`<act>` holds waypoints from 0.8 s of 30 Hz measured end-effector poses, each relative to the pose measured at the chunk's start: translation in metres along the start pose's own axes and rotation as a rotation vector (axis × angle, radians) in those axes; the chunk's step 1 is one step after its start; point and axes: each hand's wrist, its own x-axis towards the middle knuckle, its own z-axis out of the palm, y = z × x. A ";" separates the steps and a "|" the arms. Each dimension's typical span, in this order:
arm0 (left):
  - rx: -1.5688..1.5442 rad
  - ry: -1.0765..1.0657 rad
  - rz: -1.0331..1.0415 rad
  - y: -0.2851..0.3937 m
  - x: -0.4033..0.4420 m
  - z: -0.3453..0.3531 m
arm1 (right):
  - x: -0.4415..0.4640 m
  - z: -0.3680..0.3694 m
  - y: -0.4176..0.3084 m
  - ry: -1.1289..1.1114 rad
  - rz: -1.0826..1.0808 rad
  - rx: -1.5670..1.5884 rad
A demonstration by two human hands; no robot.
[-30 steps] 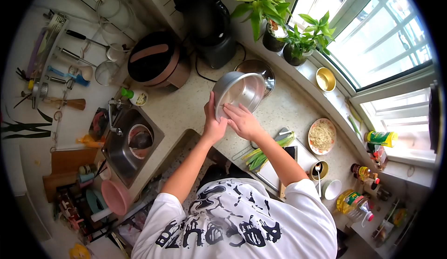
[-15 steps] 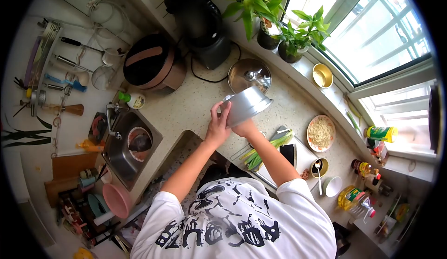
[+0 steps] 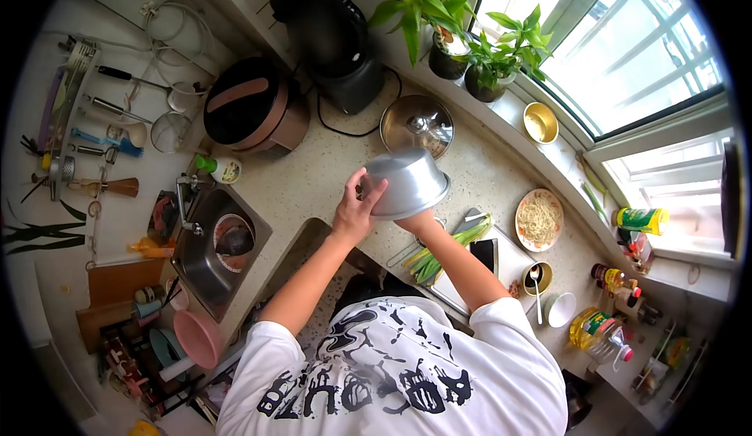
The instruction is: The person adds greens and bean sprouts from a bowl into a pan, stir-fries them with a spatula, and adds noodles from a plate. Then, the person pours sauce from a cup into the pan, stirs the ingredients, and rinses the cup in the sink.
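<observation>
One rectangular grey steel sink (image 3: pixel 210 285) holds one round patterned dish (image 3: pixel 225 262) with something dark inside. Speckled stone surface (image 3: pixel 317 173) stretches rightward to one round silver metal pot (image 3: pixel 409 181), tipped mouth downward above the surface. Of two hands, the left hand (image 3: pixel 354 210) grips its wall, fingers partly spread; the right hand (image 3: pixel 417 221) is mostly hidden, its grip unclear. Farther right, one round orange-rimmed plate (image 3: pixel 540 247) holds pale noodles (image 3: pixel 539 219).

Left of fingers (image 3: pixel 352 187): sink (image 3: pixel 207 278), pink basin (image 3: pixel 197 338) nearer the wearer. Beyond fingers, left: rice cooker (image 3: pixel 258 115). Beyond fingers, right: potted plants (image 3: pixel 448 60) by window (image 3: pixel 619 60). Right of fingers: plated noodles (image 3: pixel 538 221), then oil bottle (image 3: pixel 593 328)
</observation>
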 end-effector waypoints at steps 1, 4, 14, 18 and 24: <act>0.014 0.022 0.013 -0.003 -0.001 0.000 | -0.005 0.005 0.002 0.026 -0.062 -0.096; -0.221 -0.049 -0.313 -0.007 -0.006 0.000 | -0.028 0.012 0.014 -0.024 -0.141 -0.241; -1.151 0.372 -1.089 -0.028 -0.012 -0.008 | -0.021 0.024 0.029 0.109 -0.083 -0.226; -0.654 0.362 -0.820 -0.038 -0.026 -0.002 | -0.020 0.027 0.026 0.114 0.041 -0.176; -0.202 0.158 -0.347 -0.005 -0.013 -0.004 | 0.001 0.002 -0.019 0.053 -0.205 -0.330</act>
